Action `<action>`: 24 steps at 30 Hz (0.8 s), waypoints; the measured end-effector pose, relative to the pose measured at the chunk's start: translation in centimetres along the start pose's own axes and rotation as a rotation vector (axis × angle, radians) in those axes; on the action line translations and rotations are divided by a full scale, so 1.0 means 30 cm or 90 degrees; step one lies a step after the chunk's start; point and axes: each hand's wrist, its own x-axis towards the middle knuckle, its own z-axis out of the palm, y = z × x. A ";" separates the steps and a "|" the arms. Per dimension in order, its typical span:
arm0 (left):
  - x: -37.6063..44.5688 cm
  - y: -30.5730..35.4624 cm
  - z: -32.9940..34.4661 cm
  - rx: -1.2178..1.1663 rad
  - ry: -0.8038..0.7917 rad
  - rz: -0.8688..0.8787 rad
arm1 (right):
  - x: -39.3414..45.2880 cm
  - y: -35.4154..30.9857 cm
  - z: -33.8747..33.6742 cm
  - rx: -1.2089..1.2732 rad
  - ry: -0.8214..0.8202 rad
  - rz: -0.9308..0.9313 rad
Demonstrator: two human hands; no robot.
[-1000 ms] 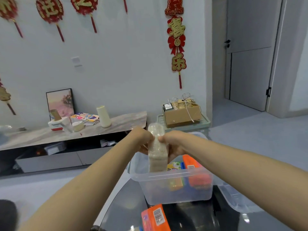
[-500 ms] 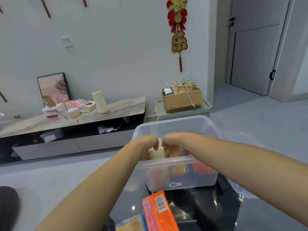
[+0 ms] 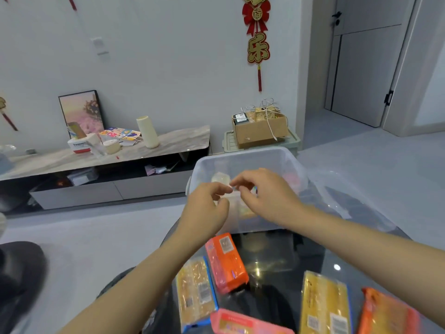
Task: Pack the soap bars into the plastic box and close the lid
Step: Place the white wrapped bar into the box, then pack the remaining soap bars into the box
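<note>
The clear plastic box (image 3: 243, 153) stands open at the far side of the black glass table (image 3: 277, 251). A pale cream soap pack (image 3: 220, 178) stands upright inside it at the left, beside colourful packs seen blurred through the wall. My left hand (image 3: 204, 210) and my right hand (image 3: 267, 198) hover over the near rim, fingers apart, fingertips close to the pale pack. On the table near me lie an orange soap pack (image 3: 226, 261), a yellow pack (image 3: 195, 290), a pink pack (image 3: 240, 324), a second yellow pack (image 3: 322, 307) and another orange pack (image 3: 385, 312).
The clear lid (image 3: 337, 189) lies on the table to the right of the box. Beyond the table are a low cabinet (image 3: 168, 143) with clutter and a cardboard box (image 3: 260, 128) on a crate. A dark seat (image 3: 19, 273) is at my left.
Both hands lowered the pale soap pack into the box, let go of it and pulled back towards me. My view has tilted down, showing more packs on the table.
</note>
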 end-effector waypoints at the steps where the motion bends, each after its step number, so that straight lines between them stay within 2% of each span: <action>1: -0.051 -0.014 0.002 0.028 -0.030 -0.015 | -0.062 -0.014 0.012 0.000 -0.022 -0.010; 6: -0.179 -0.130 0.060 0.198 -0.249 -0.161 | -0.187 -0.008 0.146 -0.024 -0.303 0.189; 8: -0.212 -0.173 0.079 0.305 -0.314 -0.193 | -0.212 0.002 0.206 -0.034 -0.357 0.278; 11: -0.238 -0.253 0.089 0.396 -0.373 -0.283 | -0.234 0.000 0.281 0.017 -0.373 0.395; 15: -0.246 -0.304 0.082 0.297 -0.360 -0.385 | -0.212 -0.006 0.362 0.083 -0.315 0.465; 19: -0.247 -0.344 0.088 0.108 -0.252 -0.460 | -0.185 -0.015 0.384 0.141 -0.295 0.526; 24: -0.263 -0.390 0.082 -0.105 -0.177 -0.537 | -0.189 -0.012 0.376 0.255 -0.305 0.561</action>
